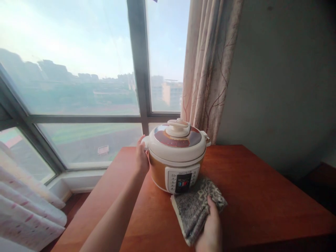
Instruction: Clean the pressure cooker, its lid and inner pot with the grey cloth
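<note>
An electric pressure cooker (160,171) with a white lid and a golden-brown body stands upright on the wooden table (249,182). My left hand (142,155) is closed around the white side handle at the cooker's left. A folded grey patterned cloth (191,206) is in my right hand (211,224), with the thumb on top and the other fingers hidden beneath it. The cloth's far edge is in front of the cooker's lower front, close to the control panel (183,180). Whether it touches the cooker I cannot tell.
Large windows (86,87) rise behind and to the left of the table. A long curtain (207,70) hangs just behind the cooker, beside a grey wall (278,87). Another pale curtain (28,210) with pinkish marks hangs at the lower left.
</note>
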`<control>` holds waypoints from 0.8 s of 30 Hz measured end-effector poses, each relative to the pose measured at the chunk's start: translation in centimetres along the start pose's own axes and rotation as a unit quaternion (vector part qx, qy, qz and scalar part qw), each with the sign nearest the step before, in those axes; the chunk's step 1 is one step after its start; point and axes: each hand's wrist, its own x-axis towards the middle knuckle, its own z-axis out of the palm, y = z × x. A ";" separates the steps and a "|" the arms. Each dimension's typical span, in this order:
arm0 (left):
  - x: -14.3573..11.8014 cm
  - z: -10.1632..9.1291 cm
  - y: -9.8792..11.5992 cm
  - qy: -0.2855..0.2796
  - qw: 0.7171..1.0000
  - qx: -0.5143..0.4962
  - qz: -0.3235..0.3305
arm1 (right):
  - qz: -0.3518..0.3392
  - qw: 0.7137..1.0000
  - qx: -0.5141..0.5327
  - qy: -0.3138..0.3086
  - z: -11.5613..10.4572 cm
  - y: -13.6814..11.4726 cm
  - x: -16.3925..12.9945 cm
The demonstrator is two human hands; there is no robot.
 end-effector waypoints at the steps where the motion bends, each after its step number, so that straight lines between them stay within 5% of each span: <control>1: 0.0 0.1 0.1 0.002 1.000 -0.005 0.000 | -0.003 0.999 0.000 0.043 0.6 0.1 0.2; 4: 0.0 0.5 0.2 0.021 1.000 -0.015 0.000 | -0.104 0.990 -0.032 0.091 2.5 -0.3 1.1; 8: 0.0 0.7 0.3 0.020 1.000 -0.017 -0.002 | -0.263 0.959 -0.103 0.020 3.6 -2.0 2.5; 10: -0.1 0.8 0.3 0.019 1.000 -0.015 0.004 | -0.355 0.922 -0.154 -0.032 3.6 -2.6 3.4; 12: -0.2 0.8 0.4 0.020 1.000 -0.015 0.010 | -0.463 0.850 -0.234 -0.097 3.3 -3.0 4.5; 17: -0.2 0.6 0.5 0.021 1.000 -0.009 0.006 | -0.649 0.595 -0.426 -0.207 0.9 -3.0 8.1; 19: -0.2 0.5 0.4 0.017 1.000 -0.005 -0.005 | -0.664 0.519 -0.465 -0.273 -0.6 -3.4 9.6; 21: -0.1 0.4 0.3 0.013 1.000 -0.004 -0.012 | -0.609 0.480 -0.512 -0.370 -1.8 -4.2 10.8; 24: -0.1 0.4 0.2 0.010 1.000 -0.011 -0.006 | -0.492 0.494 -0.508 -0.506 -3.1 -5.1 11.4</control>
